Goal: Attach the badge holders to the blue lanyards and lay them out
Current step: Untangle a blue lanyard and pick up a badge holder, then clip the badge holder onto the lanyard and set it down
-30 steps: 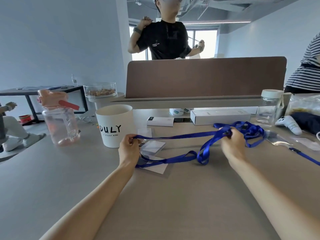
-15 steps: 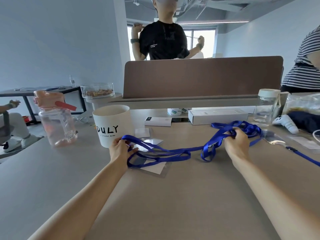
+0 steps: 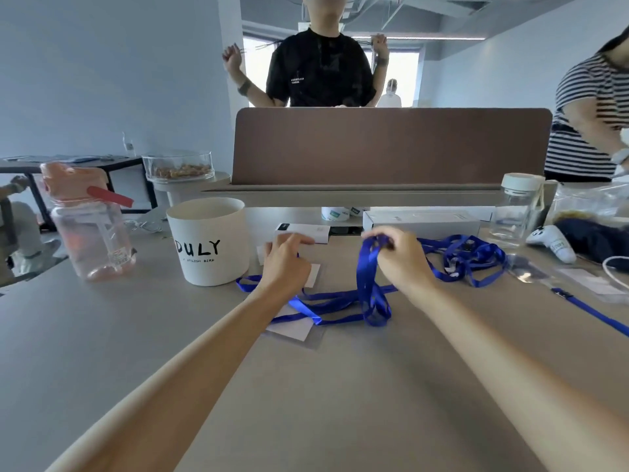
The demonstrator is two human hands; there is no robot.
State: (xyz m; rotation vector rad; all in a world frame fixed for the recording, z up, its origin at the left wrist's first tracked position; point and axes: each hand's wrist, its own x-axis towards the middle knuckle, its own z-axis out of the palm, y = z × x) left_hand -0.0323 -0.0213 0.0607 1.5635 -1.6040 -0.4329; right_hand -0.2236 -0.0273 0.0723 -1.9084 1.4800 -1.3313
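change: left hand point(image 3: 286, 264) had let go of the lanyard point(image 3: 365, 277), fingers out flat near the cup point(image 3: 209, 240) | right hand point(image 3: 403, 258) pinched a raised loop | rest slumped on the surface point(image 3: 340, 386) across a holder point(image 3: 289, 330) | guess: clipping's next

The white cup point(image 3: 209, 241) reads "DULY" in black letters, with smaller print below.
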